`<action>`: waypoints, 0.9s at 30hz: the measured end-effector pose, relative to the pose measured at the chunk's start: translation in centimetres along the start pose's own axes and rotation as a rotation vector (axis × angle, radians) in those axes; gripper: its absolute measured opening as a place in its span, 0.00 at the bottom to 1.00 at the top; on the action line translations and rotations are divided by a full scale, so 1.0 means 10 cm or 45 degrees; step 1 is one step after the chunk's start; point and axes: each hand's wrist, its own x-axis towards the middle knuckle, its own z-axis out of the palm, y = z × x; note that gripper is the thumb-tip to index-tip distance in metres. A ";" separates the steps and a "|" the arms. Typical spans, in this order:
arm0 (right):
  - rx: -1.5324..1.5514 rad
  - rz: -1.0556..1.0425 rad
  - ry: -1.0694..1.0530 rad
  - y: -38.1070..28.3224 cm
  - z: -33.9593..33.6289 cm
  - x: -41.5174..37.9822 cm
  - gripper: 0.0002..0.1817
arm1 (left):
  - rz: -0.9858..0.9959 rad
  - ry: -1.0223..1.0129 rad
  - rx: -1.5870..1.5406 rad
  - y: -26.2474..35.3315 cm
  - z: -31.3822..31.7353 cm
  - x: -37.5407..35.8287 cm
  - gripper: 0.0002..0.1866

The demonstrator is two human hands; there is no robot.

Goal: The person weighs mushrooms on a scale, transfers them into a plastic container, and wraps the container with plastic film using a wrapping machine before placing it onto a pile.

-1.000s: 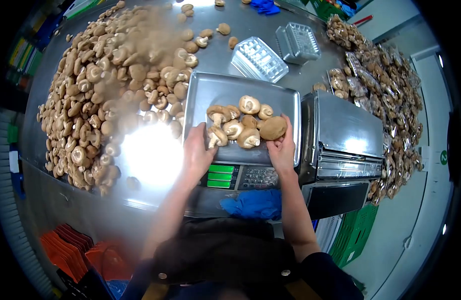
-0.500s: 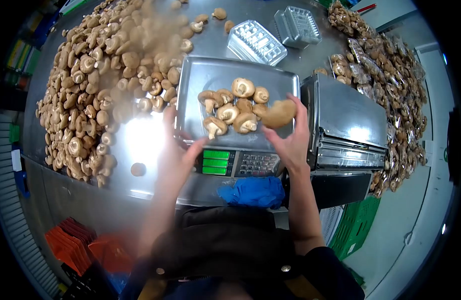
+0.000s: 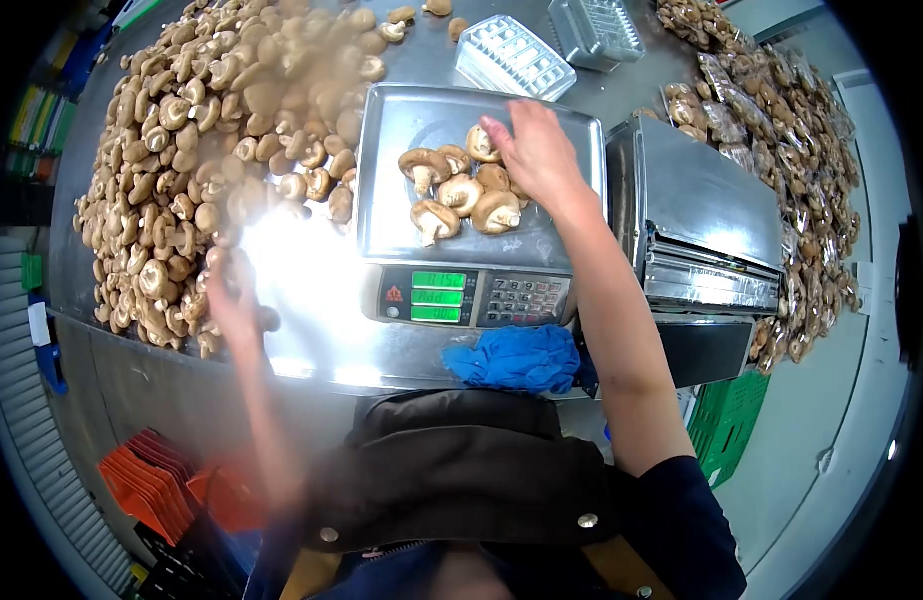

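Note:
Several shiitake mushrooms (image 3: 460, 194) lie grouped on the metal pan (image 3: 386, 225) of a digital scale (image 3: 476, 298). My right hand (image 3: 539, 155) reaches over the pan's far right part, thumb and fingers apart, right beside the rearmost mushroom (image 3: 480, 144). It partly hides the mushrooms on that side. My left hand (image 3: 233, 300) is smeared by motion at the near right edge of a large pile of loose shiitake mushrooms (image 3: 166, 200). Its fingers overlap mushrooms there, so I cannot tell whether it grips one. The scale's green displays are lit.
Clear plastic trays (image 3: 514, 60) stand behind the scale. To its right is a metal wrapping machine (image 3: 706, 215), with many bagged mushrooms (image 3: 806, 180) beyond. A crumpled blue cloth (image 3: 516, 358) lies before the keypad. Orange crates (image 3: 146, 485) and a green crate (image 3: 729, 425) sit below.
My left hand has left the pan's front left corner for the pile's edge. My right hand has moved from the pan's right side to above its rear, and the blurred mushroom near it no longer shows.

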 end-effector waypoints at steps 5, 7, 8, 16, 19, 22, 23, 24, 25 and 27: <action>0.067 0.052 -0.091 0.00 0.10 -0.01 0.26 | 0.329 -0.038 0.375 -0.48 0.25 -0.12 0.22; 0.207 0.017 -0.046 -0.03 0.08 0.00 0.23 | 0.460 -0.040 0.137 -0.03 0.36 -0.24 0.19; 0.354 0.019 -0.049 -0.04 0.08 -0.01 0.21 | 0.507 -0.103 0.008 0.21 0.43 -0.33 0.21; -0.038 -0.602 0.023 -0.27 0.18 -0.55 0.30 | 0.983 -0.516 -0.063 1.11 1.02 -0.82 0.28; 0.007 -0.551 -0.122 -0.24 0.16 -0.61 0.36 | 0.880 -0.574 -0.317 1.06 0.99 -0.82 0.27; 0.162 -0.452 -0.032 -0.26 0.06 -0.59 0.32 | 0.616 -0.359 -0.484 0.78 0.84 -0.60 0.24; 0.233 -0.426 0.047 -0.24 0.01 -0.59 0.30 | 0.479 -0.250 -0.356 0.61 0.75 -0.48 0.23; 0.307 -0.396 0.121 -0.22 -0.02 -0.61 0.29 | 0.339 -0.140 -0.226 0.39 0.61 -0.38 0.22; 0.457 -0.326 0.160 -0.19 -0.03 -0.64 0.25 | 0.391 -0.014 -0.008 0.07 0.48 -0.32 0.22; 0.608 -0.212 0.355 -0.23 -0.05 -0.75 0.16 | 0.372 0.066 0.382 -0.35 0.24 -0.35 0.23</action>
